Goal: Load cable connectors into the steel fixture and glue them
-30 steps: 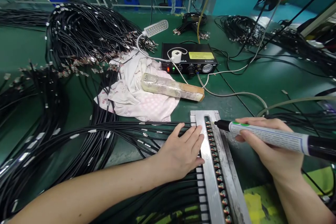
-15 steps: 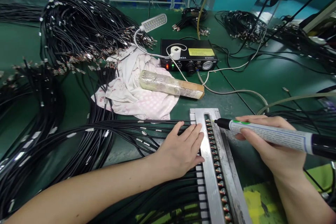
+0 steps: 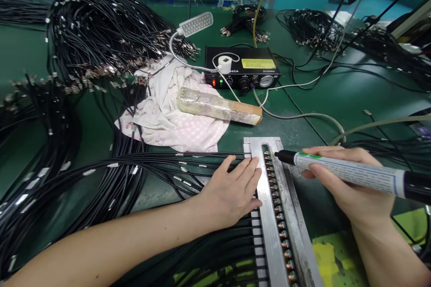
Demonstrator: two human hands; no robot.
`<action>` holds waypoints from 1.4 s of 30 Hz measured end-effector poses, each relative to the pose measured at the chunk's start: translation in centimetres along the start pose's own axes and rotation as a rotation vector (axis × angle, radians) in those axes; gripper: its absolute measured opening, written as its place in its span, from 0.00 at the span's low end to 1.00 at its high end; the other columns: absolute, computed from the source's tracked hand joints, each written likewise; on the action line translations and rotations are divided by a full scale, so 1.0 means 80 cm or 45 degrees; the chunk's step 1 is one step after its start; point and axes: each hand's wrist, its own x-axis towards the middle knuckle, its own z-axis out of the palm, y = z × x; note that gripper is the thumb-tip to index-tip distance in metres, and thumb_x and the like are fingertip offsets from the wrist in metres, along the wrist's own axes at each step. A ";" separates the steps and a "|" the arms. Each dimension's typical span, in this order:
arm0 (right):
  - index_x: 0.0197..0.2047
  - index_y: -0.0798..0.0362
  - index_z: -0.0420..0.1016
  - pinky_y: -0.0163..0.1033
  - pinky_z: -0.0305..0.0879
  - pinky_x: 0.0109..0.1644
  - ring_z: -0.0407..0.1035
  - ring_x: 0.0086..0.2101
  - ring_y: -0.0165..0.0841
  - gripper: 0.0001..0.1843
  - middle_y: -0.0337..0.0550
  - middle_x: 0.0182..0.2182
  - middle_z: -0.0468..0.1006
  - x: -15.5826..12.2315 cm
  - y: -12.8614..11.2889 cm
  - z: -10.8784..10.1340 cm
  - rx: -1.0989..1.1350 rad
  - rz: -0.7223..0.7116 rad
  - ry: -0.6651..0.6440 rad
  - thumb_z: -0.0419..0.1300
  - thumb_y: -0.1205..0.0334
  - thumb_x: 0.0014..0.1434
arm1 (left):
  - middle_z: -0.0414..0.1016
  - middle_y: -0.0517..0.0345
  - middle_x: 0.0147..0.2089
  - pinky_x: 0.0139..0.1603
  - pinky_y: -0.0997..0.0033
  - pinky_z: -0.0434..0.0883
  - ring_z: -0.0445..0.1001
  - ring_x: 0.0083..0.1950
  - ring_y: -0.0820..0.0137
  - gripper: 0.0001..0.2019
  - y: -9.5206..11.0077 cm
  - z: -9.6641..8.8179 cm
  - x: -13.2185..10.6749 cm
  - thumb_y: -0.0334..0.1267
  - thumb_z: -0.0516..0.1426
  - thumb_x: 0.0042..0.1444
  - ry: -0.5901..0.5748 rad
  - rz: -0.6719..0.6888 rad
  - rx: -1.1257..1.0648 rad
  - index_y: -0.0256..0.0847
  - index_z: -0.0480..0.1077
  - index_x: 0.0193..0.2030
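My right hand [image 3: 346,184] is shut around a white dispensing syringe [image 3: 350,174] with a black tip and black rear end. The tip sits just above the top of a row of small metal cable terminals [image 3: 278,208] seated in the slot of an aluminium jig [image 3: 269,228]. My left hand [image 3: 229,195] lies flat with its fingers apart, resting on black cables [image 3: 202,156] beside the jig. Its fingertips reach the jig's edge. The palm hides part of the cables.
A black glue dispenser controller [image 3: 242,69] with a gauge stands behind the jig, its hoses trailing across the green mat. A gooseneck LED lamp [image 3: 195,24], a crumpled white cloth [image 3: 168,121] and a taped block [image 3: 218,107] lie nearby. Large bundles of black cables [image 3: 101,40] fill the left.
The whole scene sits slightly higher in the view, as the head has tilted down. Both hands and the syringe keep the same positions on the jig.
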 end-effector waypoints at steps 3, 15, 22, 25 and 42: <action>0.30 0.51 0.69 0.50 0.75 0.37 0.75 0.33 0.41 0.12 0.43 0.31 0.77 0.000 0.001 0.000 0.005 -0.003 -0.001 0.67 0.70 0.43 | 0.56 0.38 0.64 0.59 0.50 0.53 0.58 0.63 0.57 0.26 0.000 0.000 0.000 0.49 0.43 0.64 -0.008 0.001 0.010 0.28 0.59 0.59; 0.30 0.51 0.70 0.50 0.74 0.40 0.75 0.33 0.40 0.11 0.43 0.30 0.78 0.002 -0.001 0.001 -0.029 -0.046 0.008 0.67 0.71 0.43 | 0.56 0.37 0.64 0.58 0.50 0.55 0.58 0.62 0.57 0.26 0.000 0.001 0.000 0.48 0.44 0.64 0.007 0.001 0.002 0.27 0.59 0.58; 0.30 0.50 0.70 0.48 0.73 0.38 0.75 0.33 0.40 0.12 0.41 0.28 0.77 0.002 -0.003 0.000 -0.051 -0.082 -0.004 0.67 0.71 0.43 | 0.56 0.38 0.64 0.58 0.51 0.54 0.58 0.62 0.57 0.26 0.000 0.001 0.000 0.48 0.42 0.65 0.006 0.003 0.011 0.28 0.59 0.59; 0.30 0.50 0.70 0.48 0.73 0.38 0.75 0.33 0.39 0.11 0.41 0.27 0.76 0.002 -0.005 0.000 -0.048 -0.078 -0.002 0.66 0.72 0.44 | 0.55 0.38 0.64 0.59 0.51 0.54 0.57 0.63 0.57 0.26 0.000 0.001 0.000 0.48 0.41 0.65 -0.009 0.002 0.011 0.28 0.58 0.59; 0.31 0.52 0.69 0.49 0.73 0.37 0.75 0.34 0.40 0.13 0.41 0.28 0.76 0.001 0.002 -0.002 -0.029 -0.108 -0.021 0.66 0.74 0.43 | 0.56 0.38 0.64 0.58 0.52 0.55 0.58 0.62 0.57 0.25 0.000 -0.001 0.000 0.48 0.42 0.65 -0.001 0.003 0.031 0.28 0.59 0.58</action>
